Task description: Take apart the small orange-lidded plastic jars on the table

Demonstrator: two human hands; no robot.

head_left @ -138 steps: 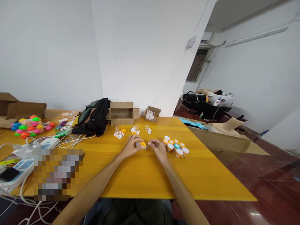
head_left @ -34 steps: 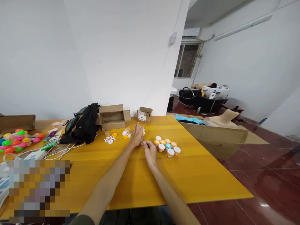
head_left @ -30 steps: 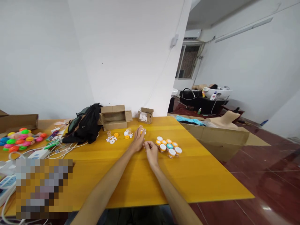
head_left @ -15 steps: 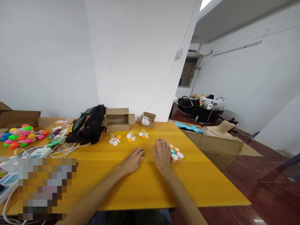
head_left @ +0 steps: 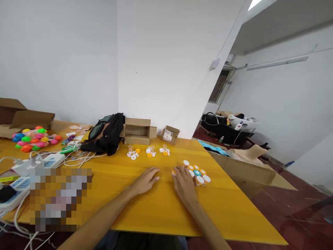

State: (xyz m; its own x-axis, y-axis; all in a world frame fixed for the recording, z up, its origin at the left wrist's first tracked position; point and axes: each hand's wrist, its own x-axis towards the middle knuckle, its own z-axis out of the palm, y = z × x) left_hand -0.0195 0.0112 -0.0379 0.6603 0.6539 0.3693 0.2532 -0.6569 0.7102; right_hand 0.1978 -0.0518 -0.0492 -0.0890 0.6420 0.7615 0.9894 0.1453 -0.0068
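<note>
My left hand (head_left: 145, 181) rests low over the yellow wooden table (head_left: 156, 211), fingers stretched out toward the right and the thumb apart, holding nothing. Farther right, my right hand (head_left: 184, 182) lies over the left side of a cluster of small clear jars with white, orange and teal lids. Its fingers reach forward across the lids and partly cover them. One orange lid (head_left: 173, 172) peeks out left of the fingers. A teal-lidded jar (head_left: 197, 172), a white-lidded jar (head_left: 199, 180) and a separate-looking white lid (head_left: 186, 163) show around the hand.
Three small groups of clear jars, lids and white printed pieces (head_left: 133, 154) lie toward the back. Behind them stand an open cardboard box (head_left: 137, 140) and a smaller box (head_left: 170, 134). A black bag (head_left: 108, 137), colourful balls (head_left: 35, 140), power strips (head_left: 15, 191) and cables occupy the left.
The view has swung slightly left. My right hand has come down closer over the jars, its fingers now on the lids, and more jars show beyond it. My left hand has barely moved.
</note>
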